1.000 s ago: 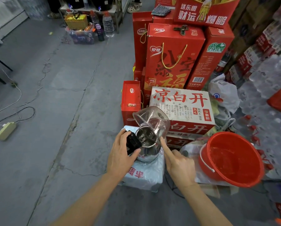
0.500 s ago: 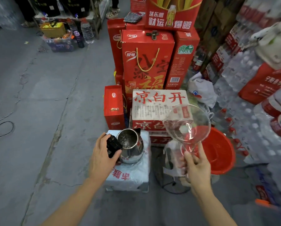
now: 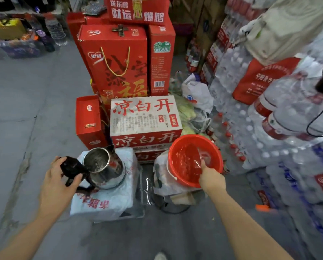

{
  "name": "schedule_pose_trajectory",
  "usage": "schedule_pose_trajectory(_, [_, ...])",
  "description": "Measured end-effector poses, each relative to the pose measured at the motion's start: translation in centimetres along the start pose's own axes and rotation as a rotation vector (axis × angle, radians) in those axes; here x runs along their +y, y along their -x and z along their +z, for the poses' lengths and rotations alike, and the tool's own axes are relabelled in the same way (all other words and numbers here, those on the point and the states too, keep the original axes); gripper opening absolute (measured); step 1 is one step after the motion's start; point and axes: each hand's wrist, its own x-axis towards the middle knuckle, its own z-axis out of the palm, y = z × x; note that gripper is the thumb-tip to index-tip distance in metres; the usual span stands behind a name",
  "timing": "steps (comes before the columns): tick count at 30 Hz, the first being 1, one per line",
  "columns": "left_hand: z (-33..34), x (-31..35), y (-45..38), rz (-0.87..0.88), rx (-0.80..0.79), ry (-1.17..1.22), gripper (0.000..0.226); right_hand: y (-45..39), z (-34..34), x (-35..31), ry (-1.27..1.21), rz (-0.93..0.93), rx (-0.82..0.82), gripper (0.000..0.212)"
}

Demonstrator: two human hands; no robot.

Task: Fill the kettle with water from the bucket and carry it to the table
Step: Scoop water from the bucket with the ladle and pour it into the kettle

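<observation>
A steel kettle (image 3: 104, 166) with its lid off stands on a white wrapped pack (image 3: 104, 201) on the floor. My left hand (image 3: 57, 182) grips its black handle. To the right, a red bucket (image 3: 194, 136) holds water. My right hand (image 3: 211, 179) reaches over the bucket's near rim and holds a clear plastic scoop (image 3: 187, 160) dipped inside. The scoop is hard to make out against the red.
Red gift boxes (image 3: 117, 61) and a white-and-red carton (image 3: 143, 117) are stacked right behind the kettle and bucket. Shrink-wrapped bottled water (image 3: 269, 147) walls off the right side. Bare concrete floor (image 3: 16, 109) stretches to the left. A black cable (image 3: 172, 209) loops under the bucket.
My right hand carried the clear scoop from above the kettle across to the right and down into the red bucket. My left hand stayed on the kettle handle.
</observation>
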Motion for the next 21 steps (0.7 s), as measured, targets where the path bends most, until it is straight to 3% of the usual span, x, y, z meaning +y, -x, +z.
schedule_pose_trajectory(3, [-0.2,0.3,-0.2,0.021,-0.001,-0.011,0.069,-2.1,1.2,-0.3,-0.201,0.043,-0.090,0.068])
schedule_pose_trajectory(7, [-0.4,0.8,0.1,0.013,0.011,-0.001,0.066,-2.7,2.7,0.8,-0.829,0.198,-0.239,0.068])
schedule_pose_trajectory(10, [-0.2,0.9,0.2,-0.009,0.026,0.011,0.067,-1.2,2.6,2.4,-1.142,0.253,-0.248,0.070])
schedule_pose_trajectory(21, [-0.2,0.9,-0.1,-0.004,0.011,-0.028,0.067,6.4,0.2,3.7,-1.508,0.080,-0.098,0.069])
